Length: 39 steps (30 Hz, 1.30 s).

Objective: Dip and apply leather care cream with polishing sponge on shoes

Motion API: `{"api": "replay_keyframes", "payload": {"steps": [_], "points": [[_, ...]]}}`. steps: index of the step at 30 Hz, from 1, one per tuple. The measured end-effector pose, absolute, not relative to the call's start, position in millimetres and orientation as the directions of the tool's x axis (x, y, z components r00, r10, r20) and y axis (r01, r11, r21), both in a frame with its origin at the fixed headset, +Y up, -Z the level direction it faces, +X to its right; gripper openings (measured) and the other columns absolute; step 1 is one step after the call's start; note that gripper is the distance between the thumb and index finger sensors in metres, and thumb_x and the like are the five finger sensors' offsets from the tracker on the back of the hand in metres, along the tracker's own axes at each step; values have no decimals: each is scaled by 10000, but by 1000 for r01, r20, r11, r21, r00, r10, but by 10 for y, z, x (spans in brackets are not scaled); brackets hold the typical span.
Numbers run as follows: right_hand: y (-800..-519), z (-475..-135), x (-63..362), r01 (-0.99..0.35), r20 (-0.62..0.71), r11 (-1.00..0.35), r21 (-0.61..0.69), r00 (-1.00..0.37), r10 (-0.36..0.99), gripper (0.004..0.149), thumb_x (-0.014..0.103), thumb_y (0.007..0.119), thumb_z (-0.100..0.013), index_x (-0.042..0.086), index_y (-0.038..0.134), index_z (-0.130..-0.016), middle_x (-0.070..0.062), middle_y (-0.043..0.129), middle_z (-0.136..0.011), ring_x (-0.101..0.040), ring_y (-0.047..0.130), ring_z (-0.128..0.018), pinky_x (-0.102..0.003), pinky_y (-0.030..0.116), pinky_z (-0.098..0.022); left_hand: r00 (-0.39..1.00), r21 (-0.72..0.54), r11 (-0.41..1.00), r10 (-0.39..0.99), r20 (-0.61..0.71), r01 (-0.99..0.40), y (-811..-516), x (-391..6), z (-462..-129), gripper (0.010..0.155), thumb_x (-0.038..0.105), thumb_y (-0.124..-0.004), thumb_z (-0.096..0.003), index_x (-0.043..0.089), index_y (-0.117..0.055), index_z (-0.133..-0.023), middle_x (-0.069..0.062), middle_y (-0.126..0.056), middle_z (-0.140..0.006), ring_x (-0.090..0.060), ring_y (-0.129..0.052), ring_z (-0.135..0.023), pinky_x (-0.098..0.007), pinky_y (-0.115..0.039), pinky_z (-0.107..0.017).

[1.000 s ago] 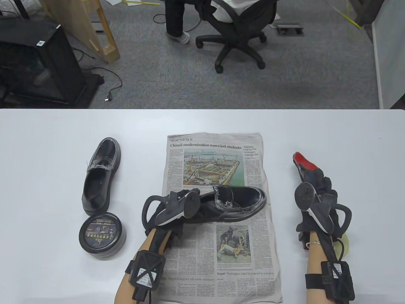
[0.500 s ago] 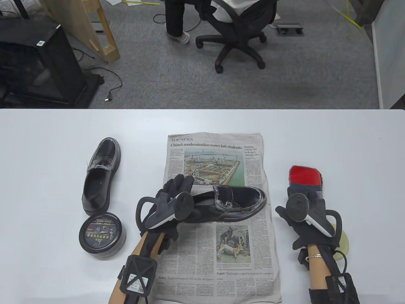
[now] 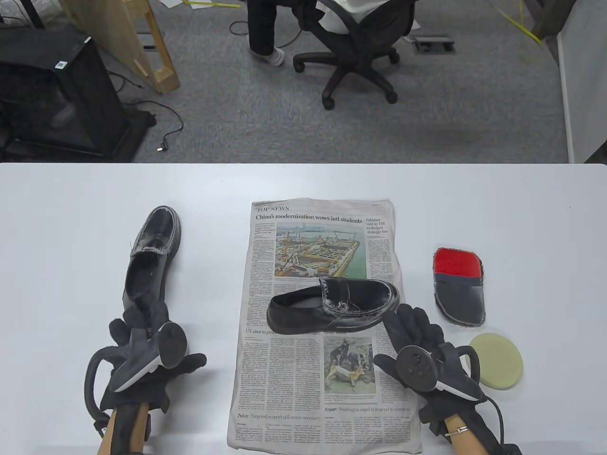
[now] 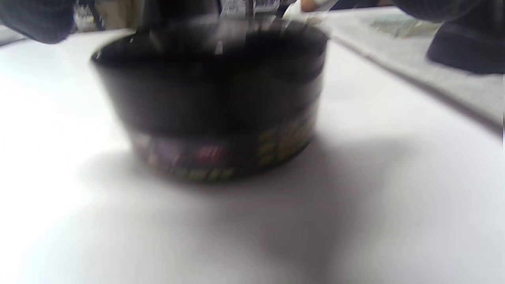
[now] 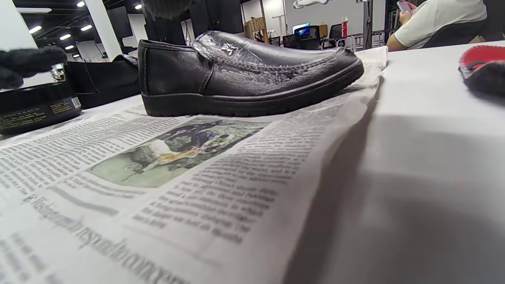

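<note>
- Table view: bright, even light from above, sharp all over; the white table (image 3: 71, 213) shows soft shadows.
- Left wrist view: heavily blurred; the cream tin (image 4: 211, 102) smears, with a dim shadow below it.
- Right wrist view: the shoe (image 5: 244, 75) gleams sharply, near newspaper (image 5: 118, 205) print blurs; ceiling lights behind.

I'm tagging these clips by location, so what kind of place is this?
Probably an open office or lab: grey carpet, a swivel office chair with someone seated, and monitors on desks under ceiling lights.

Two glossy black shoes (image 3: 332, 305), one on a printed newspaper (image 3: 327, 379); a white table (image 3: 71, 213); a pale yellow sponge (image 3: 495, 361); a red-and-grey mitt (image 3: 459, 284); black gloved hands (image 3: 142, 365).
</note>
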State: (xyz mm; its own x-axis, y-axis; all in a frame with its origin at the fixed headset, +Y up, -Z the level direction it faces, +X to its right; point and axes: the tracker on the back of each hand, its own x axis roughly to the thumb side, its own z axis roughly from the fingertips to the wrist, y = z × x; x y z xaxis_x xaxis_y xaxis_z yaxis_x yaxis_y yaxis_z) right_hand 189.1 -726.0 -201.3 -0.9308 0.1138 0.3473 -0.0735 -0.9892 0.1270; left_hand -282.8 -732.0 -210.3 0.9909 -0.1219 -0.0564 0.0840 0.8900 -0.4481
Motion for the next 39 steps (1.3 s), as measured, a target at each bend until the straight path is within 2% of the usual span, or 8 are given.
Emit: {"api": "replay_keyframes", "payload": {"steps": [4,6,11,15,23,29,35,39], "points": [[-7293,-2006,1898,-69,351,-988,138,-929,114,828,584,472,-594,79,191,-1187,-331,225,-1189,-623,316,-1032,-699,436,-688,986,-478,873,-150,-73,97,-7446,-2867,-2169,1267,799,-631,-409,10,51,-1127,-577,-64,-1116,-818,-270,-953,-866,-597,-593],[-7293,-2006,1898,-70,351,-988,134,-929,114,826,582,475,-593,84,188,-1186,-333,224,-1188,-621,319,-1033,-697,438,-691,990,-495,866,-115,-76,63,-7469,-2885,-2189,1234,748,-690,-473,20,50,-1140,-572,-74,-1129,-822,-336,-963,-817,-642,-621],[-7263,-1994,1912,-92,352,-989,114,-928,126,822,579,480,-593,86,193,-1186,-326,229,-1190,-616,326,-1036,-695,439,-692,996,-442,897,-18,-88,-23,-7449,-2939,-2171,1253,700,-794,-444,40,-27,-1183,-606,-138,-1092,-829,-395,-900,-829,-590,-631],[-7227,-1982,1915,-123,358,-987,102,-921,152,822,578,481,-593,84,196,-1186,-328,228,-1189,-615,327,-1037,-695,439,-693,998,-396,917,55,6,-48,-7339,-2800,-2083,1251,702,-797,-438,23,-65,-1191,-625,-172,-1077,-838,-418,-871,-837,-549,-629],[-7241,-1965,1863,-95,374,-990,102,-919,127,819,576,483,-593,83,209,-1186,-323,240,-1190,-610,337,-1039,-693,442,-692,849,-302,949,82,521,93,-7071,-1385,-1917,1237,720,-777,-437,24,-92,-1196,-605,-198,-1097,-818,-441,-889,-816,-561,-648],[-7248,-1956,1858,-85,383,-990,110,-916,121,813,574,485,-593,79,232,-1186,-318,259,-1191,-606,353,-1039,-690,446,-691,718,-307,934,86,691,184,-7280,-458,-2019,1239,725,-768,-435,25,-80,-1191,-597,-188,-1101,-812,-432,-894,-808,-554,-657],[-7248,-1910,1714,-54,439,-992,115,-893,99,801,574,485,-593,81,270,-1186,-305,291,-1194,-597,380,-1042,-684,459,-693,695,-272,943,64,717,194,-7454,-237,-2030,1242,718,-769,-421,19,-85,-1186,-550,-190,-1136,-773,-377,-947,-794,-540,-679],[-7229,-1847,1483,-35,503,-991,132,-859,97,784,574,490,-592,93,310,-1184,-288,329,-1197,-581,417,-1046,-668,498,-700,705,-218,973,100,703,79,-7406,-476,-1994,1246,745,-741,-374,44,-108,-1186,-471,-260,-1188,-663,-464,-1030,-678,-622,-732]]}}
